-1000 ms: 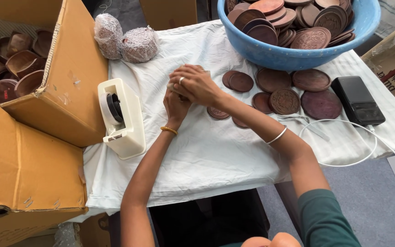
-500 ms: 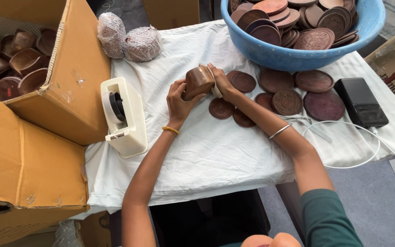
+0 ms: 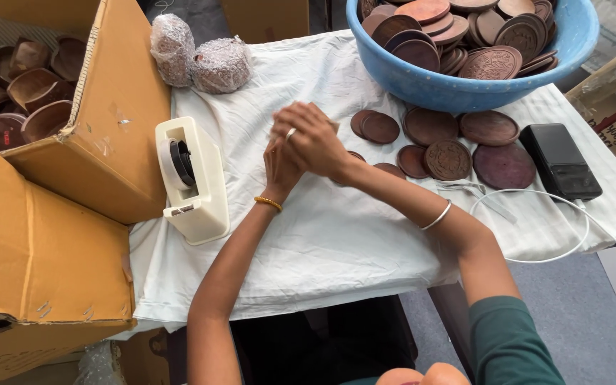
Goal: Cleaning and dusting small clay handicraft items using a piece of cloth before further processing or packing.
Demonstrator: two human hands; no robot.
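Here, joined over the middle of the bench: left hand (image 3: 278, 170) upright, fingers pointing to the far edge; right hand (image 3: 315, 139) curled over its fingertips from the right. Pressed so close that no gap shows; impossible to tell whether anything sits between the palms, or how firmly either one is closed. Raised a little above the cloth (image 3: 336, 242) rather than resting on it, probably to keep whatever is being worked free of the fabric.

Just right of the hands, flat on the cloth: loose brown discs (image 3: 429, 139), some overlapping, one carved on its face. Laid singly, likely so each can be picked off without digging. Nearest ones partly hidden under the right wrist.

At the far right corner, a blue basin (image 3: 465, 89) heaped with more of the same, touching the row of loose ones. Beside them toward the right edge, a black device (image 3: 560, 161) with a white cable (image 3: 536, 221) looping back to the near edge.

Left of the hands, a cream tape dispenser (image 3: 190, 178), close enough for the left hand. Off the left edge, an open cardboard box (image 3: 108, 128) holding dark bowls (image 3: 8, 93). At the far left corner, two wrapped bundles (image 3: 201, 60), leaning together.
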